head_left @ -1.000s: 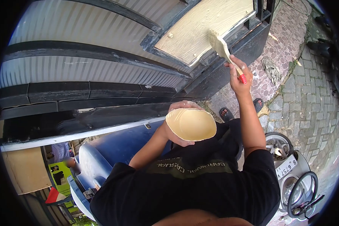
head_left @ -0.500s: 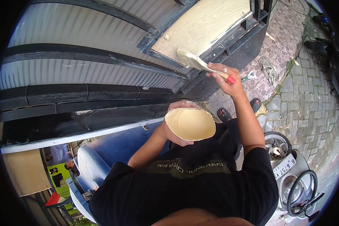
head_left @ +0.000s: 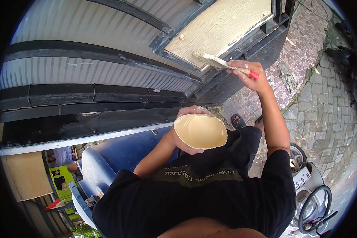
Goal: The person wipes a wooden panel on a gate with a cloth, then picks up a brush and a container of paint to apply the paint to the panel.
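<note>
While my left hand (head_left: 180, 142) cups an oval cream bowl (head_left: 202, 131), my right hand (head_left: 254, 78) grips a red-ended paintbrush (head_left: 217, 62). Bristles (head_left: 198, 55) touch the cream wood-grained panel (head_left: 226, 27).

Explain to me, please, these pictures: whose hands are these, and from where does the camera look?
There is no robot here: one person works with two bare hands. Every picture comes from a camera worn on that person's head, looking forward and down, so the black shirt shows too. The left hand holds a bowl, cream-coloured inside. The right hand grips a paintbrush, its bristles at a cream panel set in a dark frame. On the patterned paving lies what looks like a crumpled cloth.
</note>
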A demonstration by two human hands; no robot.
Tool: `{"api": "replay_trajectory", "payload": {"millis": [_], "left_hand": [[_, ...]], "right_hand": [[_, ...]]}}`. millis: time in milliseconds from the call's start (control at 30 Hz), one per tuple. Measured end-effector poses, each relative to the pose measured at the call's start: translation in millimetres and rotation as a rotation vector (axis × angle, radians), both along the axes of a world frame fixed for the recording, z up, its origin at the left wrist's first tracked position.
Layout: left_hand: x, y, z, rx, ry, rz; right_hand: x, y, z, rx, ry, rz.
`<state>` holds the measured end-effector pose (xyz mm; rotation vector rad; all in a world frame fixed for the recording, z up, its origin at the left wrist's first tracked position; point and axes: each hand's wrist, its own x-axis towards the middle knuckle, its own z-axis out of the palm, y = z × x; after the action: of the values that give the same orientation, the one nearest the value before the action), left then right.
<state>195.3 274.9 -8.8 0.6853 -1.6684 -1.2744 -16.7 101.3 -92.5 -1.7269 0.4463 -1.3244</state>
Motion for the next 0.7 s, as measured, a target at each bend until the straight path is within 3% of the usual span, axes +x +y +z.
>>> {"api": "replay_trajectory", "payload": {"millis": [167,400,600,700], "left_hand": [[0,-3,2,-0.016,-0.031,-0.018],[0,-4,6,-0.021,-0.019,-0.044],[2,-6,3,-0.009,0.013,-0.051],[3,-8,2,-0.031,-0.014,-0.036]], "right_hand": [[3,-5,13,0.066,0.090,0.154],[2,-14,4,0.004,0.057,0.050],[0,-17,21,0.031,0.138,0.161],[0,-23,21,0.000,0.188,0.097]]}}
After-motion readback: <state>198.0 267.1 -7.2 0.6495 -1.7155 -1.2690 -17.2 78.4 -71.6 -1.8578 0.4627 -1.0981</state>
